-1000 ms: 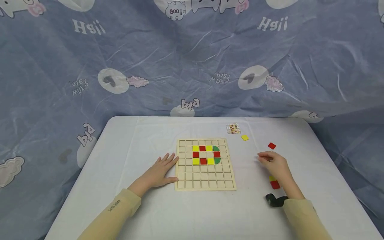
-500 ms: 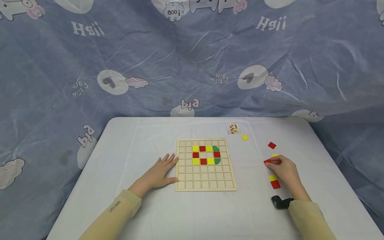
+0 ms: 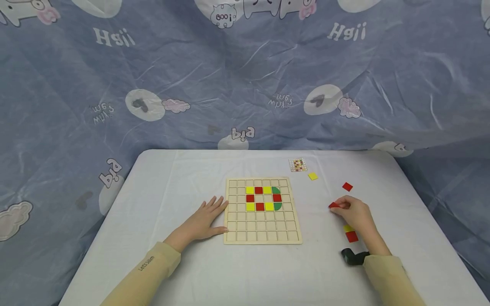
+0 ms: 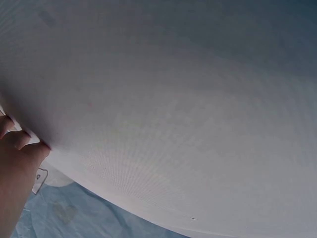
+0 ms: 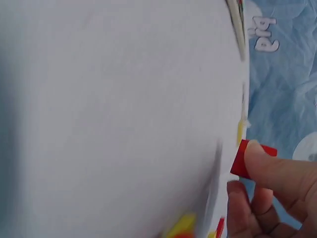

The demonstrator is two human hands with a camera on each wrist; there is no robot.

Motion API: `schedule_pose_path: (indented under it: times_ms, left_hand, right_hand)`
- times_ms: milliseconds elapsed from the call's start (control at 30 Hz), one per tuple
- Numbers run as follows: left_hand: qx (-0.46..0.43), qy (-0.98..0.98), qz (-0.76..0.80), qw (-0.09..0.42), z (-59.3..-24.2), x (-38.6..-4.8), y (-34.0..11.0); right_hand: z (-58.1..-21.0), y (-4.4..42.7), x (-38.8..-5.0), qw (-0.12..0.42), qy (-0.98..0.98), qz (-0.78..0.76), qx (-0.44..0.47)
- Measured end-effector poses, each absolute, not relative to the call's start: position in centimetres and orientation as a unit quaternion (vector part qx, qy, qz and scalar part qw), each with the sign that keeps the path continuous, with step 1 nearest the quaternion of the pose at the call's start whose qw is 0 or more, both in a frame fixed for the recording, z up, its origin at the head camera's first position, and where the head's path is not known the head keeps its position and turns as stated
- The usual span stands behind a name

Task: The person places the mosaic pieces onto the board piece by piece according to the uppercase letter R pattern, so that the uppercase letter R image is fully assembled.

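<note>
A wooden grid board (image 3: 260,225) lies on the table, with yellow, red and green pieces in several of its cells. The left hand (image 3: 200,221) rests flat at the board's left edge, fingers spread; part of it shows in the left wrist view (image 4: 20,168). Right of the board, the right hand (image 3: 356,214) pinches a red square tile (image 3: 334,205) between thumb and fingers. The right wrist view shows that red tile (image 5: 240,161) under the thumb of the hand (image 5: 282,188).
A small patterned card (image 3: 297,165) and a yellow tile (image 3: 312,176) lie behind the board's right side. A loose red tile (image 3: 347,186) is beyond the right hand. Nearer, a yellow tile (image 3: 348,228) and a red tile (image 3: 351,236) lie together. A black object (image 3: 354,257) is beside the right wrist.
The right hand first moved toward the near right and took hold of a red tile, then moved left with it. The left hand has stayed at the board's edge.
</note>
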State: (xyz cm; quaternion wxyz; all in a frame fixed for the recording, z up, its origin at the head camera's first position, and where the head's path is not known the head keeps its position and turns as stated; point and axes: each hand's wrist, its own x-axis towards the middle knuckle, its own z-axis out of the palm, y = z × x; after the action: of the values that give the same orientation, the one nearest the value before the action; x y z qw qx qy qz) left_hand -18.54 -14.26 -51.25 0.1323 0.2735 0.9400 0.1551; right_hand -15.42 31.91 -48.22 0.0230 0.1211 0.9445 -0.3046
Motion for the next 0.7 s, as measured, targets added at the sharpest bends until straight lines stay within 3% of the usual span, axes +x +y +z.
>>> schedule_pose_path:
  times_ms: [200,700]
  left_hand:
    - [0.272,0.940,0.158,0.134,-51.3,-18.4,-14.3]
    - [0.274,0.939,0.159,0.134,-51.2,-18.5,-14.3]
  right_hand:
    - [-48.1,27.3,-15.7,-0.003,0.937,-0.345,0.059]
    - [-48.9,14.9,-16.7,0.035,0.904,-0.425,-0.035]
